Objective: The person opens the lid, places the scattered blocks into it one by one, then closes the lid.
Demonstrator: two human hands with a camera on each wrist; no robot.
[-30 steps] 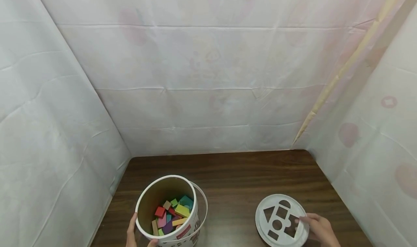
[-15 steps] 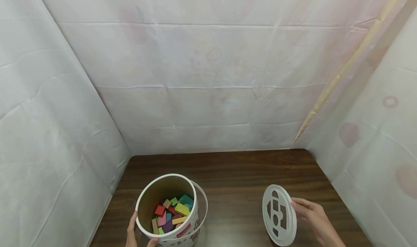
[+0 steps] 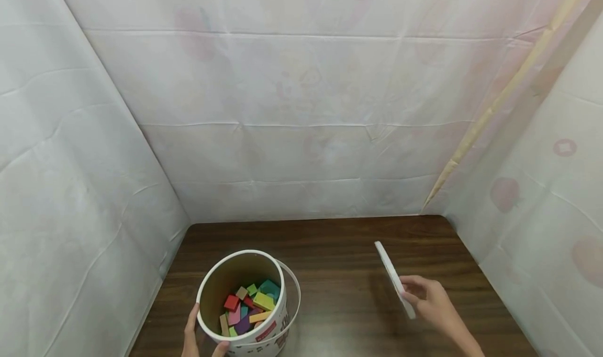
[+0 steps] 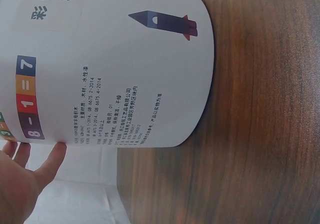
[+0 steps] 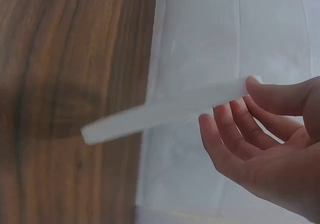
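Observation:
A white bucket point(image 3: 261, 344), printed with pictures and text, stands on the table with its mouth uncovered and several coloured wooden blocks point(image 3: 242, 315) inside. My left hand point(image 3: 190, 341) rests against its near left side, finger and thumb spread around the outside. In the left wrist view, fingertips of the left hand point(image 4: 27, 176) touch the printed wall. My right hand point(image 3: 428, 302) pinches the white shape-sorter lid point(image 3: 393, 276) by its edge, above the table. The lid is tilted nearly edge-on, so its cut-out holes are hidden. In the right wrist view, thumb and fingers hold the lid point(image 5: 150, 115) at one end.
A white handle point(image 3: 298, 299) loops out from the bucket's right side. The dark wooden table point(image 3: 330, 252) ends against white sheeting point(image 3: 301, 153) at the back and on both sides. The lid's shadow falls on the wood beneath it.
The right hand has lifted the lid and turned it from nearly flat, holes showing, to edge-on, shifting it left and away from me. The left hand and bucket stay in place.

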